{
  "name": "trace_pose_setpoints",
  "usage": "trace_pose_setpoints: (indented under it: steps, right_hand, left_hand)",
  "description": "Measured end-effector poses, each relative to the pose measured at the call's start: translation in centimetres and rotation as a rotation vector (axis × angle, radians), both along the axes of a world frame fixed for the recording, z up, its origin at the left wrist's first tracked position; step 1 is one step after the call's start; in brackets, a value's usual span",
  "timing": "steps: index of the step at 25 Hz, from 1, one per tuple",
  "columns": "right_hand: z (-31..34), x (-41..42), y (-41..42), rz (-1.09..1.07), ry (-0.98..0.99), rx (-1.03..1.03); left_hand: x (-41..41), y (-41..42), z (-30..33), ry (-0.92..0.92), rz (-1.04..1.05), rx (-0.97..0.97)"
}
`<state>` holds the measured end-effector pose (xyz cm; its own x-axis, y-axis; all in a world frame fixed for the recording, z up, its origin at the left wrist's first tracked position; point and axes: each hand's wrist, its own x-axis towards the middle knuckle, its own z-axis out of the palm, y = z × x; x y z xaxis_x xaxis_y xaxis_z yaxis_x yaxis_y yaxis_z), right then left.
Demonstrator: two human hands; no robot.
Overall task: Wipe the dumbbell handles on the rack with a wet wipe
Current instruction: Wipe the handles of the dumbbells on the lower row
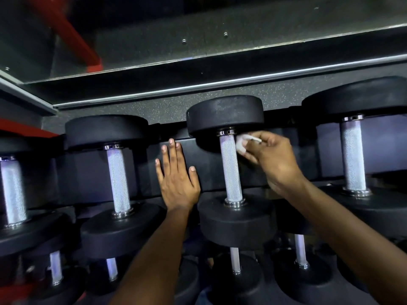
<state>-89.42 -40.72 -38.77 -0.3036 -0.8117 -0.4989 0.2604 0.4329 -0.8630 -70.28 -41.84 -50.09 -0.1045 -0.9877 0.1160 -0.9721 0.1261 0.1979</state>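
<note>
Head view: wiping a dumbbell handle on the rack.
The right hand [267, 160] pinches a crumpled white wet wipe [242, 143] just beside the top of the knurled handle [230, 167], while the left hand [176, 175] rests flat, fingers straight, on the black rack [92, 172].

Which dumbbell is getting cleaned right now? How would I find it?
Look along the upper row of the black rack, with its knurled silver handles. Count to the third dumbbell from the left. Only this one has the right hand holding a white wet wipe beside its handle.
</note>
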Motion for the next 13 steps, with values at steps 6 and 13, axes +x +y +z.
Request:
trace_pose_setpoints:
  steps: [6, 13]
  right_hand:
    - [0.8, 0.9, 4.7, 0.496, 0.604, 0.084]
    - [-0.8, 0.3, 4.6, 0.550, 0.845, -0.175]
  left_hand:
    - [0.0, 0.0, 0.0, 0.001, 0.003, 0.003]
    - [0.1, 0.1, -0.1, -0.001, -0.002, 0.000]
